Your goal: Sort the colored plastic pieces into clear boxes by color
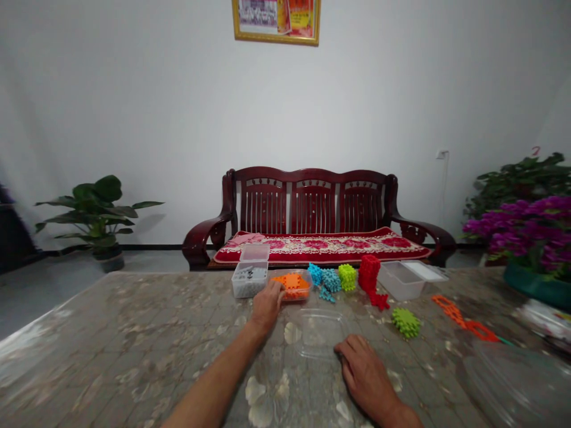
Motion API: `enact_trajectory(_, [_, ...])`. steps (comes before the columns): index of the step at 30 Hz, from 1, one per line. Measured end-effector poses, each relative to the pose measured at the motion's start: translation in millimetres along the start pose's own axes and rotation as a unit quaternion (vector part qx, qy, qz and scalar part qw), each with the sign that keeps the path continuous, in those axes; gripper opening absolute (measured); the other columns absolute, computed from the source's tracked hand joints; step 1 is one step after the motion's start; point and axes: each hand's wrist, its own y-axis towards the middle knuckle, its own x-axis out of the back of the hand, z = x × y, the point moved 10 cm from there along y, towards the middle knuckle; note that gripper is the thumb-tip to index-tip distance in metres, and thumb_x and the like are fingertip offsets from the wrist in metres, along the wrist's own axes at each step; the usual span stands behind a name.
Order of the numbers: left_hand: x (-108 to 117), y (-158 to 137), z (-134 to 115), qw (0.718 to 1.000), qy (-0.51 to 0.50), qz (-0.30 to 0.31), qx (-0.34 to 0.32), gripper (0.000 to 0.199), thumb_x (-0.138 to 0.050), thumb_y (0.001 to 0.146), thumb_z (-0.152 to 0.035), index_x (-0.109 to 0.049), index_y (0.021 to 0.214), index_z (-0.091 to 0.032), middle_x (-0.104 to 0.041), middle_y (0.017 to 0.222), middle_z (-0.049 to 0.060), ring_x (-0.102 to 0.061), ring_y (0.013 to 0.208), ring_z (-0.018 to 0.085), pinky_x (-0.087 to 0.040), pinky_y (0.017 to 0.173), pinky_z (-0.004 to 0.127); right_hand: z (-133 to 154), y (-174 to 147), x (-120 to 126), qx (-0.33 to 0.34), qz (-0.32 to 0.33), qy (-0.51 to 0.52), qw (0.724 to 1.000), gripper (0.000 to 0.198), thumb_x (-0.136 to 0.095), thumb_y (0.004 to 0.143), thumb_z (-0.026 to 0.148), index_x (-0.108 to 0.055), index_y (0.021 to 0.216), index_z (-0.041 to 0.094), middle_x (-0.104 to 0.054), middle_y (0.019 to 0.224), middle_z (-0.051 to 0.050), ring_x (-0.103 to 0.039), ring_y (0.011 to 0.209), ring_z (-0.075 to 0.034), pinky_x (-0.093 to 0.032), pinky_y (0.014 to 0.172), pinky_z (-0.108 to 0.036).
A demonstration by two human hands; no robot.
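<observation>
My left hand [266, 304] reaches forward with its fingers closed over the near left rim of a clear plastic container [307, 292]. Orange interlocking pieces [292, 282] fill that container. On the table lies a clear plastic lid [319, 333]. My right hand [363, 371] rests at the lid's near right corner, its fingers bent and close together on the edge; the fingertips are partly hidden. Left of the container stands a translucent box [248, 288] of grey pieces with its lid raised. Blue blocks [330, 279], a lime block [347, 277] and a red build [369, 273] stand to the right.
A green spiky piece [405, 322] and an orange chain [464, 321] lie right of my hands. Behind them is a translucent tub [401, 282]. Another clear lid [517, 380] and purple flowers [535, 229] occupy the right side. A wooden bench [312, 202] stands beyond the table.
</observation>
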Motion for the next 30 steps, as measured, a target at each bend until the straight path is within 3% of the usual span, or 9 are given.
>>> enact_trajectory(10, [-20,11,11,0.999,0.022,0.025,0.033,0.012,-0.052,0.102,-0.022,-0.064,0.102,-0.022,-0.069,0.11,0.005,-0.069,0.097,0.019,-0.046,0.079,0.026,-1,-1,2,0.008,-0.012,0.003,1.0,0.032,-0.048,0.086,0.001,-0.067,0.096,0.026,-0.064,0.094,-0.003,-0.058,0.093,-0.022,-0.044,0.084,-0.033])
enact_trajectory(18, [-14,13,14,0.999,0.005,0.002,0.045,0.012,-0.057,0.099,-0.022,-0.065,0.108,-0.023,-0.068,0.119,0.007,-0.071,0.101,0.021,-0.05,0.08,0.026,1,-1,4,0.021,-0.009,0.001,1.0,0.03,-0.051,0.086,0.003,-0.067,0.097,0.026,-0.064,0.095,-0.003,-0.059,0.092,-0.022,-0.044,0.083,-0.033])
enact_trajectory(21, [-4,2,14,0.998,-0.011,-0.022,0.054,0.02,-0.055,0.1,-0.024,-0.062,0.119,-0.022,-0.065,0.128,0.01,-0.071,0.106,0.023,-0.052,0.084,0.029,3,0,6,0.023,0.002,0.003,1.0,0.028,-0.052,0.086,0.005,-0.068,0.098,0.026,-0.065,0.095,-0.003,-0.059,0.093,-0.022,-0.044,0.084,-0.033])
enact_trajectory(25, [0,-29,1,0.998,-0.048,-0.021,0.041,0.017,-0.051,0.1,-0.018,-0.065,0.11,-0.022,-0.07,0.114,0.007,-0.07,0.104,0.02,-0.052,0.089,0.028,4,1,8,0.019,0.018,-0.001,1.0,0.026,-0.052,0.087,0.007,-0.069,0.097,0.025,-0.065,0.096,-0.004,-0.059,0.095,-0.022,-0.044,0.084,-0.033])
enact_trajectory(27, [-6,-47,-15,0.995,-0.097,0.002,0.008,0.019,-0.052,0.097,-0.016,-0.067,0.108,-0.022,-0.071,0.109,0.006,-0.071,0.101,0.019,-0.054,0.09,0.028,5,2,10,0.013,0.024,-0.005,1.0,0.026,-0.052,0.087,0.007,-0.069,0.097,0.024,-0.065,0.096,-0.004,-0.058,0.096,-0.023,-0.044,0.086,-0.034])
enact_trajectory(30, [-19,-71,-44,0.984,-0.159,0.051,-0.063,0.024,-0.053,0.096,-0.017,-0.069,0.112,-0.022,-0.071,0.119,0.009,-0.068,0.113,0.022,-0.053,0.101,0.035,6,4,10,-0.005,0.038,-0.015,0.999,0.027,-0.052,0.084,0.006,-0.07,0.096,0.022,-0.065,0.098,-0.006,-0.057,0.097,-0.023,-0.044,0.089,-0.035])
